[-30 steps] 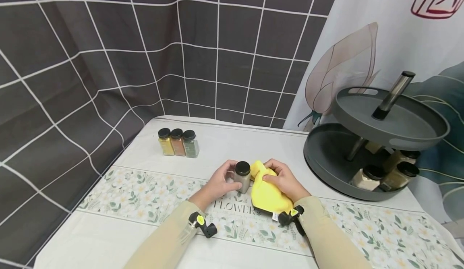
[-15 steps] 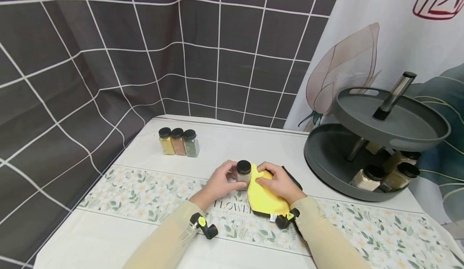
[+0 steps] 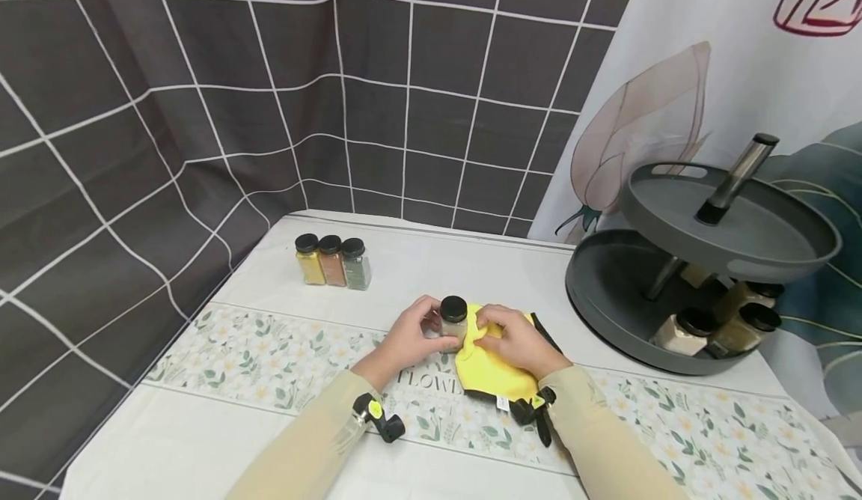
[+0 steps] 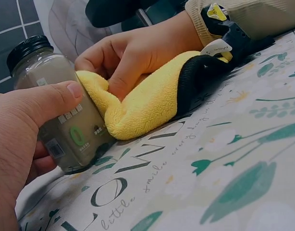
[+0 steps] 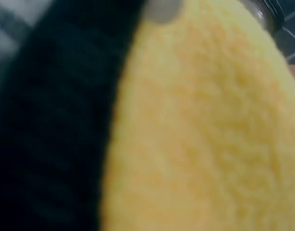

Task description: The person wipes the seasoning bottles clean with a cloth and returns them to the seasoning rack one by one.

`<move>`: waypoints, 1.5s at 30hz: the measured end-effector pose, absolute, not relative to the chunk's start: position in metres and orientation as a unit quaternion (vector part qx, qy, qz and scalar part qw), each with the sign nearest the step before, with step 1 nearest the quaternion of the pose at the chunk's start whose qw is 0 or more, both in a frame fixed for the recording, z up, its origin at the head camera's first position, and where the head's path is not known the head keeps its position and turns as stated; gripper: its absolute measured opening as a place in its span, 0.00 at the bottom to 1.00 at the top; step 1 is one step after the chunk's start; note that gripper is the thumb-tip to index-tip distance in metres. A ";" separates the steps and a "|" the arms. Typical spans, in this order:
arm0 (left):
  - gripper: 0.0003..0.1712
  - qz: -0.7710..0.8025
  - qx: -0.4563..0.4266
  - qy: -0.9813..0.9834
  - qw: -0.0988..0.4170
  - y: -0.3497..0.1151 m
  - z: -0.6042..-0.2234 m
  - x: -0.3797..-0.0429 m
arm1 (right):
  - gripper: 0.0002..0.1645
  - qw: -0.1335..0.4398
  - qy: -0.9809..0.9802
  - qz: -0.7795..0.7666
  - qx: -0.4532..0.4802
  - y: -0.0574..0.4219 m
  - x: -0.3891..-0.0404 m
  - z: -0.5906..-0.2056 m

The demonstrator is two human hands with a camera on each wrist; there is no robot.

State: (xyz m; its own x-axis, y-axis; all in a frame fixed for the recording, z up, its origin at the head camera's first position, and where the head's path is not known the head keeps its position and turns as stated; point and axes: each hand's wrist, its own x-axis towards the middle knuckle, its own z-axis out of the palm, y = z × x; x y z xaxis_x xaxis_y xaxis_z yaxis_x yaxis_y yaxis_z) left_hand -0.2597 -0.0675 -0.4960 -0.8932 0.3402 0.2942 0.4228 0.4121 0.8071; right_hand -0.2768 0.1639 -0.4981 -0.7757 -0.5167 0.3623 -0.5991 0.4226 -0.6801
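A spice jar [image 3: 453,325] with a black lid and greyish contents stands on the floral cloth, tilted only by the camera angle in the left wrist view. My left hand [image 3: 412,337] grips it, thumb [image 4: 56,98] across the front and fingers behind. Against the jar's right side lies a yellow cleaning cloth [image 3: 494,373] with a black edge. My right hand [image 3: 515,340] pinches a fold of this cloth between thumb and curled fingers. In the right wrist view the yellow cloth [image 5: 195,120] fills most of the frame, blurred, and hides the right hand.
Three black-lidded spice jars [image 3: 332,263] stand in a row at the back left. On the right is a two-tier grey turntable rack [image 3: 734,186], its lower tier holding several jars [image 3: 683,331]. A dark grid-patterned curtain [image 3: 364,96] hangs behind the table.
My right hand has shifted the yellow cloth left, close against the jar, and the cloth has spread flatter. My left hand keeps its grip on the jar almost in place.
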 end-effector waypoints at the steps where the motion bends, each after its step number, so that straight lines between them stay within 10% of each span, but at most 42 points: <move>1: 0.28 -0.491 -0.228 -0.840 0.043 -0.068 -0.496 -0.260 | 0.14 0.043 -0.836 0.445 0.320 0.164 -0.276 -0.498; 30: 0.27 -0.500 -0.219 -0.837 0.035 -0.064 -0.494 -0.258 | 0.15 0.037 -0.841 0.433 0.323 0.164 -0.276 -0.500; 45: 0.33 -0.639 -0.278 -0.715 -0.065 -0.071 -0.465 -0.242 | 0.10 -0.063 -0.757 0.621 0.193 0.176 -0.281 -0.501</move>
State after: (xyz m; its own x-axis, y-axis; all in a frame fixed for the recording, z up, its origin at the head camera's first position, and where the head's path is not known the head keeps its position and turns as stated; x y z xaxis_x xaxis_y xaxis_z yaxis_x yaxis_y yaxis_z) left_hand -0.2418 -0.0711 -0.4654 -0.8371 0.4802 0.2620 0.3141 0.0297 0.9489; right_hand -0.2813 0.1761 -0.5006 -0.9177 -0.3704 0.1437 -0.2135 0.1547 -0.9646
